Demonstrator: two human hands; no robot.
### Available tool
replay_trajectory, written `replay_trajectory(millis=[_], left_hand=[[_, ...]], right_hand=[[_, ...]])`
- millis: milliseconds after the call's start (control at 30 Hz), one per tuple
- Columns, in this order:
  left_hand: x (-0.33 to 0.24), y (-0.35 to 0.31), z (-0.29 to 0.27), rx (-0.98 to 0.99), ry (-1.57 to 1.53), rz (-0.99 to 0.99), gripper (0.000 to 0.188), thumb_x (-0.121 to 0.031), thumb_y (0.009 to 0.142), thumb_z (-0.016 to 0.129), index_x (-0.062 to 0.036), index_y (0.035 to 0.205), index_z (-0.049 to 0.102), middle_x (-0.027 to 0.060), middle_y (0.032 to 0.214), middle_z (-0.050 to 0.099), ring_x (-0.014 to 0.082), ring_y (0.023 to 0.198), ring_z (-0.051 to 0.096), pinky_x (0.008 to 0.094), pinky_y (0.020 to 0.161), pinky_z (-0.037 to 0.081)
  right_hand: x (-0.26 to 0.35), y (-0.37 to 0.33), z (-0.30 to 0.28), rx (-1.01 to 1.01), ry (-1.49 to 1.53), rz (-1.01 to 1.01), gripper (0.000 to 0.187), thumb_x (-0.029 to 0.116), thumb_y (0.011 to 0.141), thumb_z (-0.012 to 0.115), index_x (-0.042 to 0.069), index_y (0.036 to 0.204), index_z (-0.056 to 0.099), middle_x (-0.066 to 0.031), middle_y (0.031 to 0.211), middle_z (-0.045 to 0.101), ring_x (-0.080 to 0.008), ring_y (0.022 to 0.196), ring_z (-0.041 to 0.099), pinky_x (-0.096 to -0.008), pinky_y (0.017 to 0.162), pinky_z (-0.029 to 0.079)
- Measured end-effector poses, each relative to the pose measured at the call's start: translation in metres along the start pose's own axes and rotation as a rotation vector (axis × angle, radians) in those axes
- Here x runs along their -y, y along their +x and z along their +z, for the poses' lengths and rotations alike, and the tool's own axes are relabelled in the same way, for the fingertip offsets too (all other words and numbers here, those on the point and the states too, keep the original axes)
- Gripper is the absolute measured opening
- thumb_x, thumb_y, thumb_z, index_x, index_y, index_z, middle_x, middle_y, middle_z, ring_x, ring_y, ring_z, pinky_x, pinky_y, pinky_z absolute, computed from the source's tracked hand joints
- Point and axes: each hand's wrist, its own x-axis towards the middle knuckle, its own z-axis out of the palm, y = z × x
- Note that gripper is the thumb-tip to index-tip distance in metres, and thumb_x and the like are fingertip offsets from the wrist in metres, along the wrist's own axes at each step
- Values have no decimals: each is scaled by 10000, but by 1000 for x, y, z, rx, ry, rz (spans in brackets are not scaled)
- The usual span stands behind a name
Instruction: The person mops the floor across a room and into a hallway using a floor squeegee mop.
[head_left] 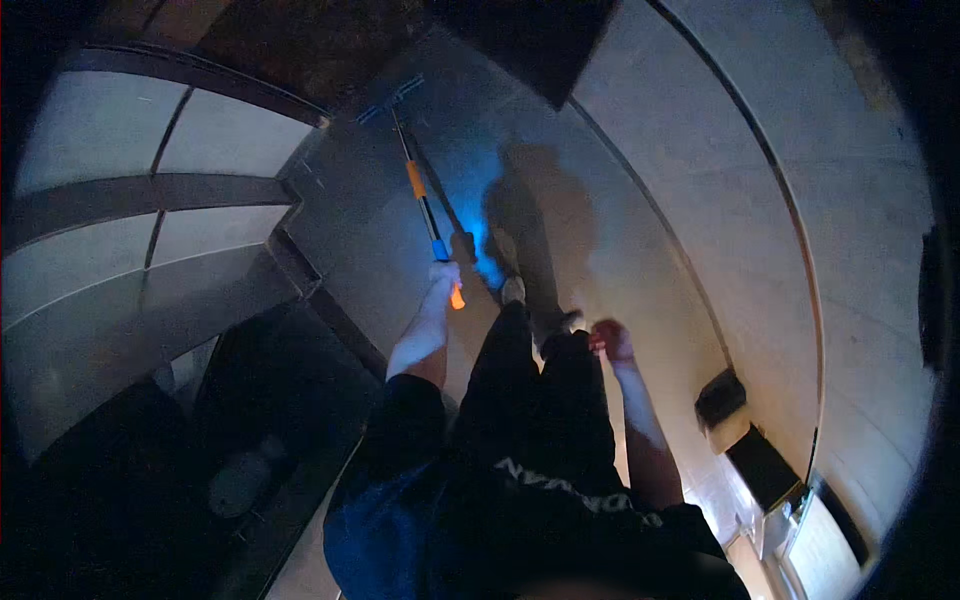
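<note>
Left of centre in the frame, the person's left hand (446,272) is gripping a long-handled tool (415,180) near its orange end; the tool is extending toward upper left-centre, where its blue bar-shaped head (392,102) is showing over the grey floor (350,220). Right of centre, the right hand (614,342) is hanging near the dark trousers (500,370), its grip being unclear. A shadow (535,200) is falling across the floor at upper centre.

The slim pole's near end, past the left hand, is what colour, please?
The pole's near end is orange, shown in the head view.
</note>
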Motion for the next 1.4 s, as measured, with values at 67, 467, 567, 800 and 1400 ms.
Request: replay_trajectory(millis=[67, 467, 567, 800, 1400], left_hand=[[-69, -17, 41, 160, 32, 16, 138, -141, 662, 508, -46, 581, 452, 84, 457, 460, 182, 357, 457, 312, 321, 371], [-123, -61, 76, 556, -758, 6, 100, -184, 684, 491, -85, 677, 483, 51, 534, 462, 180, 446, 462, 301, 407, 397], [-172, -101, 88, 590, -777, 108, 92, -172, 694, 498, -87, 674, 470, 29, 484, 443, 171, 403, 448, 281, 384, 388], [-264, -111, 57, 616, -953, -67, 233, -280, 707, 524, -77, 638, 435, 41, 475, 445, 173, 437, 494, 264, 418, 434], [-348, -36, 13, 277, -1147, 554, 352, -262, 642, 532, -49, 921, 508, 73, 870, 504, 169, 724, 476, 260, 650, 386]], right_hand=[[-5, -14, -22, -98, -275, -217, 60, 80, 696, 468, 29, 724, 485, -58, 548, 487, -150, 448, 483, -244, 370, 376], [150, 48, 118, 71, -651, -87, 112, 143, 706, 492, 42, 748, 516, -39, 666, 521, -113, 579, 502, -253, 497, 414], [206, 83, 148, 220, -609, -246, 122, 161, 708, 506, 47, 747, 524, -32, 699, 524, -113, 609, 497, -259, 536, 407], [295, 80, 275, 642, -1489, -1004, 361, 228, 579, 641, 84, 891, 531, -82, 893, 514, -223, 866, 469, -336, 771, 366], [311, 123, 462, 1618, -1566, -879, 102, 77, 610, 555, 35, 660, 477, -99, 632, 480, -224, 579, 473, -311, 549, 377]])
